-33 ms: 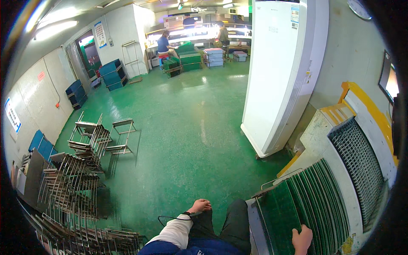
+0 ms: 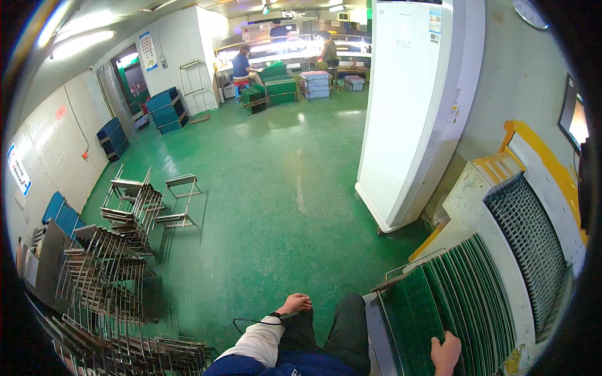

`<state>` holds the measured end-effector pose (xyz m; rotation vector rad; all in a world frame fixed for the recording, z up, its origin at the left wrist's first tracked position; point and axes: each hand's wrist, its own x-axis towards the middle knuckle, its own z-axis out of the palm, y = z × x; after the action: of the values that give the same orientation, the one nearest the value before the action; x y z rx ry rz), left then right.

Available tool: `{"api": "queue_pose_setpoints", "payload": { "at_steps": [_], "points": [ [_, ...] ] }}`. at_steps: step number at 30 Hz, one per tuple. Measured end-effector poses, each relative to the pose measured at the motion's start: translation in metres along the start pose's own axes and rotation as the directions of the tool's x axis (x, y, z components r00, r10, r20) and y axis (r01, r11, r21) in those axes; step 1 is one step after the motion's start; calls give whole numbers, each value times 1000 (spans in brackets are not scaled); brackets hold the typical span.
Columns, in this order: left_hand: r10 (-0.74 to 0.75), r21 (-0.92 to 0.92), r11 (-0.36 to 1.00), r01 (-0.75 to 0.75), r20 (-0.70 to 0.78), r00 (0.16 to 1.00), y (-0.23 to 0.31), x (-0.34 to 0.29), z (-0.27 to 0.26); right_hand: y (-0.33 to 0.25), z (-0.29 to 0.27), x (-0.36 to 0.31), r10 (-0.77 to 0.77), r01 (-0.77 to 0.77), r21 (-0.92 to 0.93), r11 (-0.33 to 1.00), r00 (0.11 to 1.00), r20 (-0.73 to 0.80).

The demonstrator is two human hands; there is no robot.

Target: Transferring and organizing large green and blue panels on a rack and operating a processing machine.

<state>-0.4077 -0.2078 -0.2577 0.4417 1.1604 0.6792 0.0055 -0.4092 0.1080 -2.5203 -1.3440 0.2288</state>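
My right grip [image 2: 446,353] sits at the right-hand edge of the dark green, flat front panel [image 2: 409,311], thumb on the left, fingers curled, a small gap between; I cannot tell whether they pinch that edge. Most of the panel's broad face lies left of the grip and beyond it. The edge beside my fingers runs forward, away from me; the near end leaves my view, so which axis is longer I cannot judge. Directly right of this grip, thin green panels [image 2: 486,294] stand on edge in a close row, their edges also running forward. My left grip [image 2: 296,304], loosely curled over my dark-trousered knee [image 2: 303,329], lies well apart, seemingly without a hold, so the right is nearer.
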Motion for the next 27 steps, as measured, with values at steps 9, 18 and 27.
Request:
{"api": "queue_pose_setpoints", "payload": {
  "at_steps": [9, 18, 27],
  "points": [
    [-16, -24, 1000, 15, -13, 1000, 3, -3, 0, 5, 5, 0, -47, 45, -44, 998, 998, -49],
    [-21, -17, 1000, 20, -25, 999, 6, -7, 3, 3, 1, 2, 2, -2, 30, 1000, 1000, 31],
    [-23, -37, 999, 23, -2, 1000, 2, -1, 0, 5, 4, 1, -5, 5, -41, 999, 1000, -9]
  ]
}}
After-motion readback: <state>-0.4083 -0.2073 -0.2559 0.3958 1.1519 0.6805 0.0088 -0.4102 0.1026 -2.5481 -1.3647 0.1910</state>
